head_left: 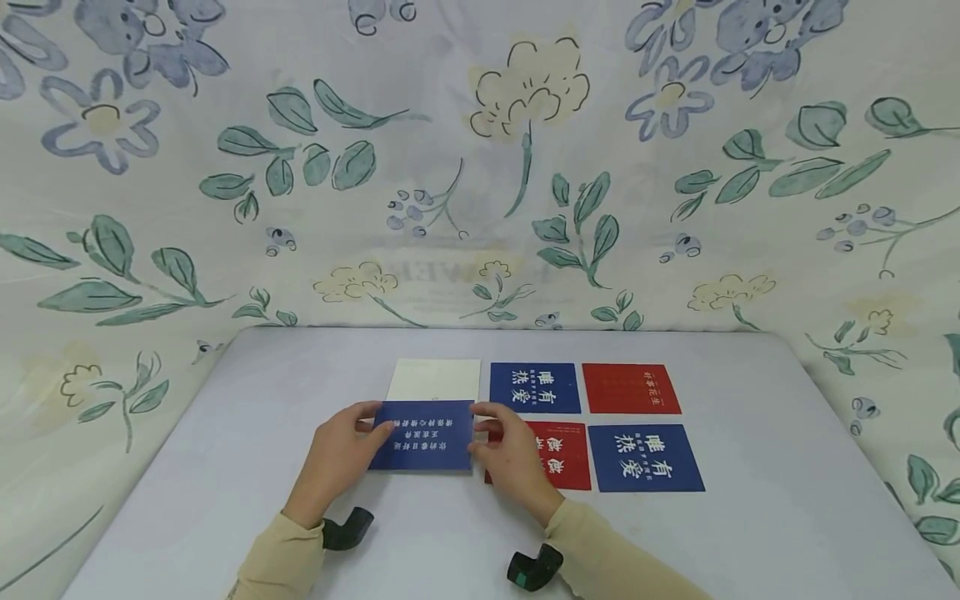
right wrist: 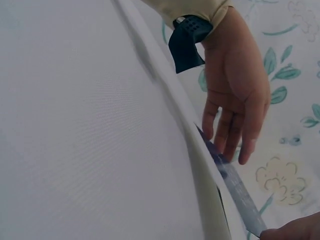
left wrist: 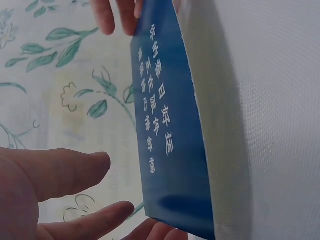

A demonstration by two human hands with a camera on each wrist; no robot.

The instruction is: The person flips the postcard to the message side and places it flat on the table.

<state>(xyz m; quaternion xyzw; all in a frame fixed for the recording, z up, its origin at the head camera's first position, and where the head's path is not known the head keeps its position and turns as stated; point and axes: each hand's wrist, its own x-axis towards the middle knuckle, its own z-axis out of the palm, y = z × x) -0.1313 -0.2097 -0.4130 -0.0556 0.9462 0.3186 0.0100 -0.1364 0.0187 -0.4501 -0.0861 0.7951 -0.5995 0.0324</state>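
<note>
A blue card with white characters lies at the left front of a group of cards, between both hands. My left hand is at its left side, thumb stretched over that edge in the head view. In the left wrist view that thumb and forefinger stand apart from the card, while other fingers are partly hidden by its end. My right hand touches the card's right edge with its fingertips and partly covers a red card. A cream card is just behind the blue one.
Farther right lie a rear blue card, a rear red card and a front blue card. The white tabletop ends at the back against a flowered cloth. Black straps hang at both wrists.
</note>
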